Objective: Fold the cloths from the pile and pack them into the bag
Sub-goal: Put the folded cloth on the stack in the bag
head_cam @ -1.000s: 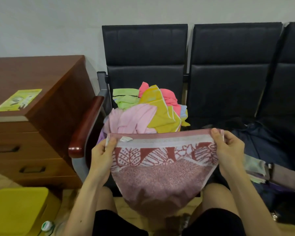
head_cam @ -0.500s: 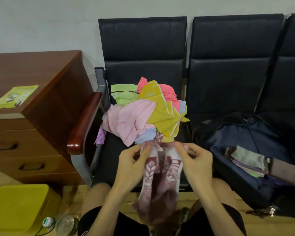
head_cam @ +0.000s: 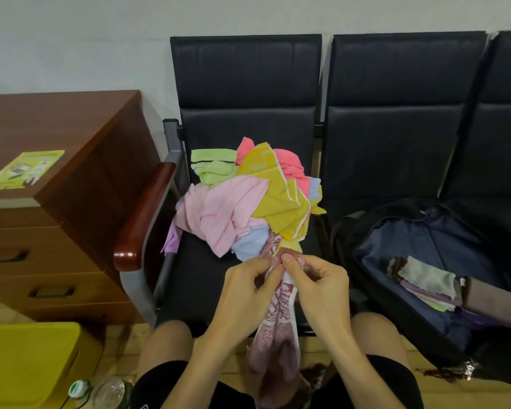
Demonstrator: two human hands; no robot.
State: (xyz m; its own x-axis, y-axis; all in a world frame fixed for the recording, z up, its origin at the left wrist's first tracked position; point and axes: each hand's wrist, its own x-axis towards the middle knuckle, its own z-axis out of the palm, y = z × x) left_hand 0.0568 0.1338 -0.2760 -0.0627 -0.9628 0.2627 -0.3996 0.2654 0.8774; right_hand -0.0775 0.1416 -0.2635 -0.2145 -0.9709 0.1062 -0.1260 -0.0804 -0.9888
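Head view shows us seated facing a row of black chairs, with both hands meeting at the top edge of a dusty-pink patterned towel [head_cam: 279,317]. Our left hand [head_cam: 244,293] and right hand [head_cam: 319,286] each pinch an upper corner, thumbs on the near side, so each grip is clamped on the towel and the two corners sit touching. The rest of the towel hangs down between our knees, doubled lengthwise.

We judge this to be the first fold, corners just matched. To do it well, we should check that the white borders line up along the hanging edges before letting go with either hand; a terry towel like this sags and twists, so a light shake would let the layers drop flat. One hand could then take both corners while the other slides down to catch the bottom hem for the second fold. The lower end is partly hidden between our legs, so we cannot tell whether it hangs even.

The pile of cloths [head_cam: 242,202] waits on the left chair seat [head_cam: 201,278], just beyond our hands, still fairly tall. The open backpack [head_cam: 419,240] lies on the next chair to our right, with a small stack of folded cloths [head_cam: 425,284] already inside. The carry will be short, so we should keep the fold pinched flat.
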